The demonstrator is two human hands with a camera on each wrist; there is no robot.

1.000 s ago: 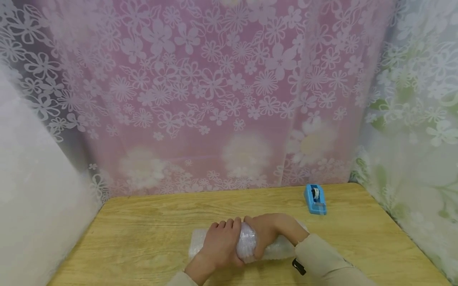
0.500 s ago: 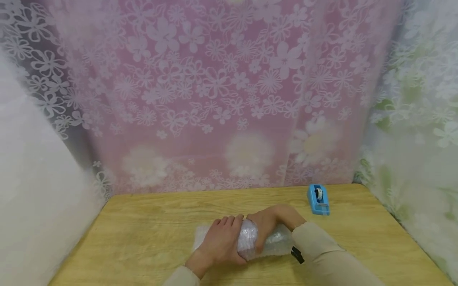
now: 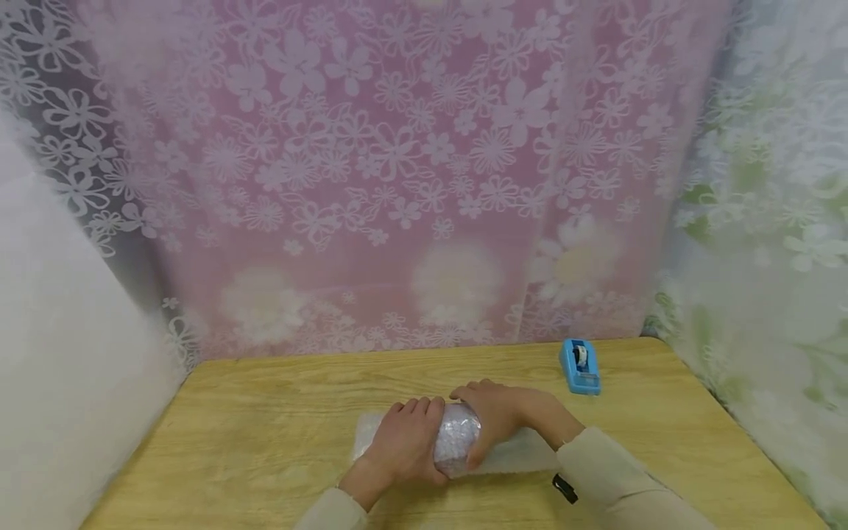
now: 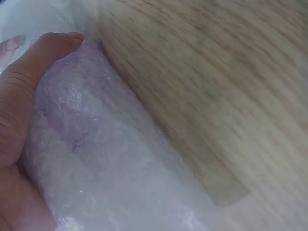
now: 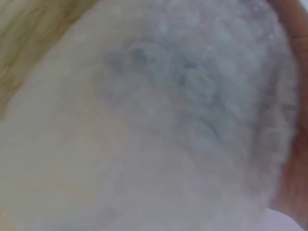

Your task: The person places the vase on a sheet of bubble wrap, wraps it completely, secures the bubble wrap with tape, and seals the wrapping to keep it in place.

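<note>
A bubble-wrapped bundle point(image 3: 457, 436) lies crosswise on the wooden table, faintly purple in the middle, with loose clear ends sticking out on both sides. My left hand point(image 3: 405, 442) grips it left of the middle, fingers over the far side and thumb on the near side. Just to the right, my right hand point(image 3: 495, 416) holds it with thumb and fingers spread around it. In the left wrist view the bubble wrap point(image 4: 106, 144) fills the space beside the thumb. The right wrist view shows the blurred end of the bubble wrap point(image 5: 202, 91). What is inside cannot be made out.
A blue tape dispenser point(image 3: 581, 368) with a roll of tape stands at the back right of the table point(image 3: 265, 419). A small black strap-like piece point(image 3: 564, 488) shows below the right sleeve. Patterned curtains point(image 3: 424, 184) close off the back and sides.
Both hands stay around the bubble-wrapped bundle. The right hand has shifted its hold, its fingers now lying further up over the far side. The tape dispenser has not been moved.
</note>
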